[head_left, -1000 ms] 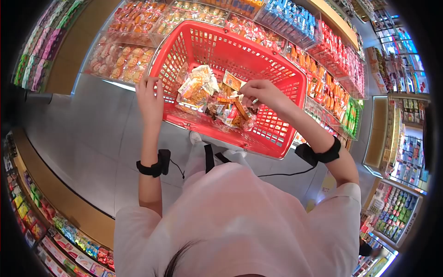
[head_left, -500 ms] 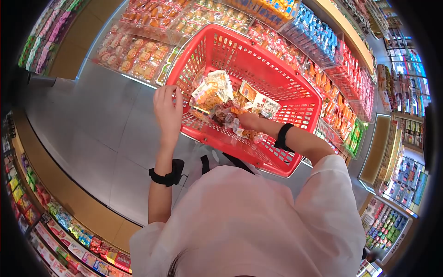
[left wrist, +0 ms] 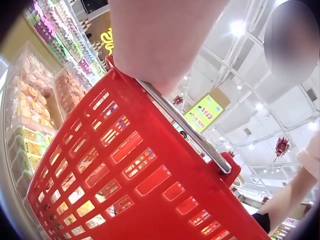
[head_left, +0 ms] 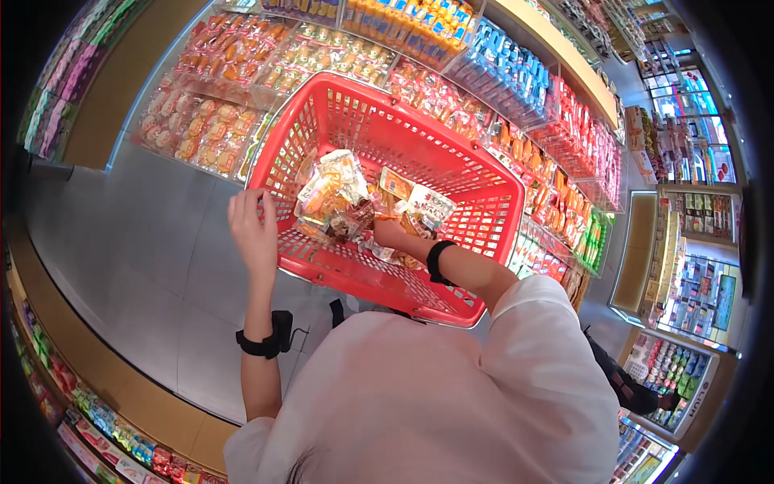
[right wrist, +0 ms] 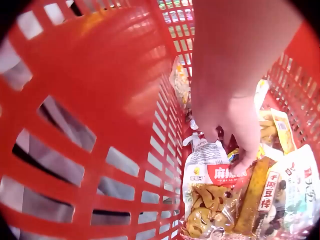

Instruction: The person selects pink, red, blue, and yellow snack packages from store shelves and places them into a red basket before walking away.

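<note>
A red shopping basket point(head_left: 339, 278) with packaged snacks in it stands in front of me in the head view. My left hand point(head_left: 252, 230) grips its left rim, beside the metal handle point(left wrist: 165, 107) in the left wrist view. My right hand point(head_left: 393, 234) reaches down inside among the packets, fingers bent downward. In the right wrist view, its thumb rests at a clear snack packet point(right wrist: 207, 200) with a red label; I cannot tell whether the fingers hold anything. Nearby lie a brown stick-shaped snack point(right wrist: 252, 197), a white packet point(right wrist: 300, 185) and a yellow packet point(right wrist: 281, 131).
Beyond the basket, clear bins hold orange-wrapped snacks point(head_left: 230, 48), blue packets point(head_left: 504, 60) and red packets point(head_left: 580, 113). A low shelf point(head_left: 105, 351) with colourful packs runs along the left. Grey floor tiles point(head_left: 173, 242) lie between. Part of another person shows in the left wrist view.
My right hand came down from above the basket into the packets, then shifted slightly left among them. A white packet at the right of the pile came into view. The left hand stays at the rim.
</note>
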A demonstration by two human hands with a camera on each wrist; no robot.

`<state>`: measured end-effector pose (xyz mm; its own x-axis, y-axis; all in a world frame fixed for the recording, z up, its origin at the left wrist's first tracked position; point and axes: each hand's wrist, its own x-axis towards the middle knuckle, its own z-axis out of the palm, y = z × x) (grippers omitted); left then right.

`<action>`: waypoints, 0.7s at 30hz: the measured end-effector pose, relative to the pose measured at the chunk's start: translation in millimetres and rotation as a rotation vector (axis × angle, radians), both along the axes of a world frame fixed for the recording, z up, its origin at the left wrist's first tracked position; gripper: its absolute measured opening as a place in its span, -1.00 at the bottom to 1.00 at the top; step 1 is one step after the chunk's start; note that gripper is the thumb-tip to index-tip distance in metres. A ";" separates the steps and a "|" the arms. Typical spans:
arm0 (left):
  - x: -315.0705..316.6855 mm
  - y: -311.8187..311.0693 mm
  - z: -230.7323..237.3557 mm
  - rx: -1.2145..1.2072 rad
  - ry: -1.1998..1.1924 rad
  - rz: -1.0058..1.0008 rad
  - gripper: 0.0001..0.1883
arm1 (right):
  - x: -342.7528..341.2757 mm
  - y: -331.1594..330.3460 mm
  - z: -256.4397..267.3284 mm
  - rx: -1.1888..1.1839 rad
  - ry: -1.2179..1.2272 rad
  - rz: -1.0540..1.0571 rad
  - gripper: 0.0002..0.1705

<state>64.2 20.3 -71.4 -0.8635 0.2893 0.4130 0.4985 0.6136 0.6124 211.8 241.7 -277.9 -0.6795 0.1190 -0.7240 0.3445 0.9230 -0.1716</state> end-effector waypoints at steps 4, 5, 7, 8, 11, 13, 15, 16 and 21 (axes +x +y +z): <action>1.2 -0.9 1.7 -0.009 -0.004 0.003 -0.94 | -8.7 6.3 0.2 -0.084 -0.034 -0.227 -0.61; 2.1 -1.3 2.0 -0.018 -0.008 0.005 -0.94 | -10.5 4.2 4.8 -0.070 -0.027 -0.207 -0.62; 0.7 -2.0 2.3 -0.013 -0.001 0.011 -0.94 | -13.7 3.6 15.8 -0.081 0.026 -0.154 -0.62; 1.1 -2.4 1.1 -0.002 0.005 0.012 -0.94 | -14.4 5.0 23.3 -0.112 0.061 -0.182 -0.63; 1.2 -3.6 -1.4 0.034 -0.004 0.020 -0.93 | -17.5 2.6 54.7 -0.221 0.163 -0.266 -0.66; 0.7 -3.7 -3.0 0.043 -0.006 0.030 -0.93 | -19.7 -3.4 55.8 -0.271 0.264 -0.265 -0.70; 1.6 -4.2 -2.5 0.050 -0.009 0.033 -0.93 | -20.2 -11.2 56.0 -0.290 0.398 -0.211 -0.75; 2.5 -4.1 -0.5 0.045 -0.011 0.034 -0.93 | -21.4 -18.1 67.9 -0.290 0.523 -0.124 -0.76; 3.8 -6.1 1.3 0.037 0.018 0.028 -0.93 | -42.1 -39.1 64.7 -0.134 0.611 0.003 -0.57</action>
<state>68.0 14.2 -70.1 -0.8636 0.2495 0.4381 0.4923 0.6046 0.6262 169.7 202.7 -213.3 -0.9757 0.0517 -0.2128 0.1452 0.8803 -0.4517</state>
